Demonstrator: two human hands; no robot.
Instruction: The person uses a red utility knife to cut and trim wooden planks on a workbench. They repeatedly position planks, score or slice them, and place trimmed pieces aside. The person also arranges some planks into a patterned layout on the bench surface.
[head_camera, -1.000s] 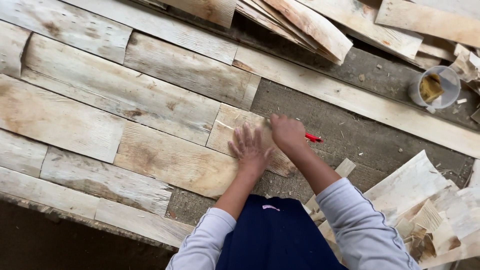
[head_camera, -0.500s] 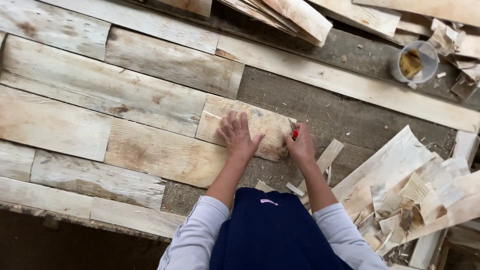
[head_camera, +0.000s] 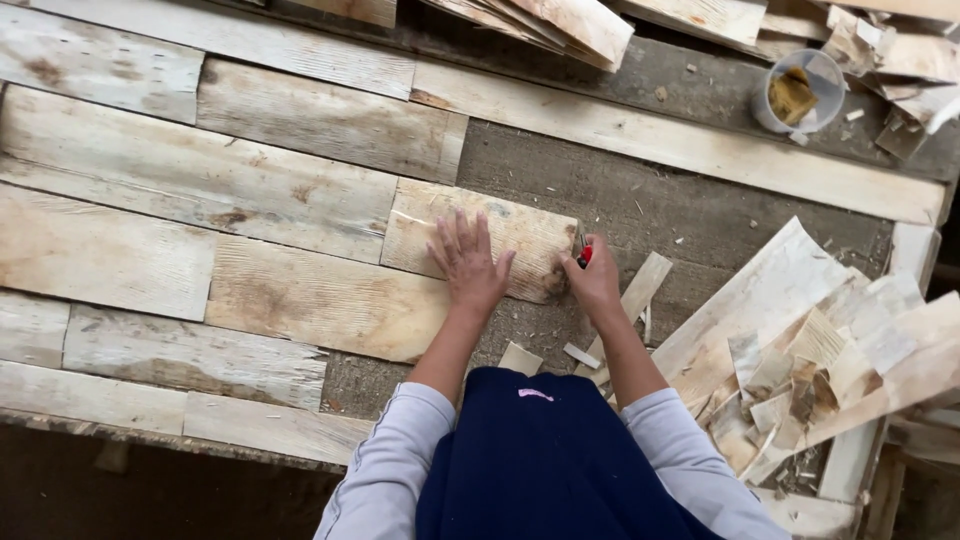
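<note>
Left hand (head_camera: 468, 262) flat, fingers spread, pinning my board (head_camera: 480, 240) steady | right hand (head_camera: 592, 280) clenched on red-handled knife (head_camera: 583, 250) at board's right edge.

Rough matt wood veneer piece (head_camera: 480, 235); translucent plastic cup (head_camera: 800, 92)

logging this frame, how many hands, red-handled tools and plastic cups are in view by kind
hands: 2, left hand flat on the short wood piece, right hand gripping the tool
red-handled tool: 1
clear plastic cup: 1
total: 4
</note>
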